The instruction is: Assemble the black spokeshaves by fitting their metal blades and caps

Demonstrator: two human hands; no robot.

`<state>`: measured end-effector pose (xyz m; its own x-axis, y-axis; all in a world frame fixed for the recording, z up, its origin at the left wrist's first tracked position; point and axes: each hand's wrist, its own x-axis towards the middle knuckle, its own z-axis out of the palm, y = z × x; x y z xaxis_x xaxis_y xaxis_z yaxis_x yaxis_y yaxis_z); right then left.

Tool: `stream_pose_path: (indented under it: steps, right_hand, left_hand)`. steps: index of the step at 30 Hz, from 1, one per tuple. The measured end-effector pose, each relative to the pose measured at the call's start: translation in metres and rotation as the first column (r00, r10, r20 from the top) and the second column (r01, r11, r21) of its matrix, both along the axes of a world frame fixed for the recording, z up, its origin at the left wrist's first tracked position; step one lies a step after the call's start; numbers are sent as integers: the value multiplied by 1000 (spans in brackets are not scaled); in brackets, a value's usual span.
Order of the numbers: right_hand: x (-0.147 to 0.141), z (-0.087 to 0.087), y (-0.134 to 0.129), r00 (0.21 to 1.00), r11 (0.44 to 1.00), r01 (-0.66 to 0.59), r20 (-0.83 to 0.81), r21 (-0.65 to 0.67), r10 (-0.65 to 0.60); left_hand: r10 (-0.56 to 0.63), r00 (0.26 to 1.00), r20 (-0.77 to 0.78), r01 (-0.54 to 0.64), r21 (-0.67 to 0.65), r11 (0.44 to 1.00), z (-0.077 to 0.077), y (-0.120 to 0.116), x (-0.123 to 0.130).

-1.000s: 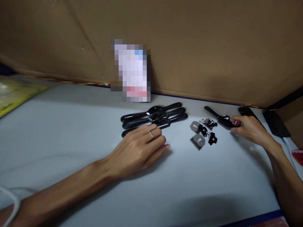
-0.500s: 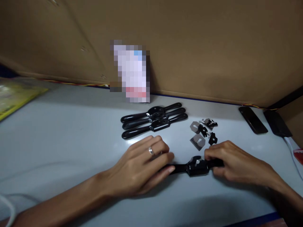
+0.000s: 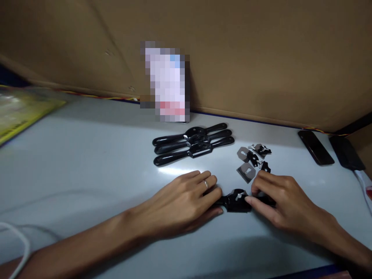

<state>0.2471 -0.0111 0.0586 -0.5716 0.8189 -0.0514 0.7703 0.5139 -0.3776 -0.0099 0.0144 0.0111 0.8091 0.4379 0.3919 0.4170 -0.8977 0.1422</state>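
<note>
A black spokeshave (image 3: 235,203) lies crosswise on the table in front of me, a silvery thumbscrew showing on its body. My left hand (image 3: 194,197), wearing a ring, is closed around its left handle. My right hand (image 3: 279,197) has its fingers curled over the right handle, the thumb tip touching the body beside the screw. Most of both handles is hidden by my fingers. Beyond them lie three more black spokeshaves (image 3: 200,148), side by side. To their right is a loose cluster of grey slotted blades (image 3: 247,170), dark cap plates (image 3: 265,167) and small screws (image 3: 259,164).
A dark phone (image 3: 316,147) and a black device with a white cable (image 3: 347,153) rest at the back right. A blurred-out upright packet (image 3: 168,85) leans on the cardboard wall (image 3: 261,58). A yellow-edged plastic bag (image 3: 26,112) is at left; a white cable (image 3: 26,242) crosses my left forearm.
My right thumb has moved from the handle onto the spokeshave's body by the screw. My left hand has slid slightly right along its handle. The whole view has shifted a little.
</note>
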Motion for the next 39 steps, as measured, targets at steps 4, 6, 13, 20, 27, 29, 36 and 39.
stream_pose_path:
  steps: [4,6,13,20,27,29,36,39]
  right_hand:
    - [-7,-12,-1,993,984,-94,-50,150,103]
    - [-9,-16,0,981,966,-156,-84,209,176]
    - [-12,-18,1,943,901,-225,-149,372,297]
    - [-16,-12,-11,950,902,-276,-45,330,308]
    - [-19,-5,-22,938,932,-346,72,105,340]
    - [-19,-6,-25,927,914,-375,73,152,368]
    - [-22,-5,-27,893,880,-420,-70,221,444]
    - [-23,-3,-27,947,958,-244,-176,149,269]
  left_hand:
    - [-26,1000,1,26,24,999,-2,1,0]
    - [-44,999,-7,44,22,999,-2,1,-1]
    - [-39,999,-23,38,-33,999,-2,-1,-1]
    - [-75,995,-62,73,-31,997,1,0,-3]
    - [-144,982,-126,136,-69,988,-3,0,-5]
    - [-154,980,-128,144,-87,986,-3,0,-6]
    - [-202,974,-101,192,-98,976,1,0,-6]
    - [-203,975,-91,193,-106,975,1,-2,-5]
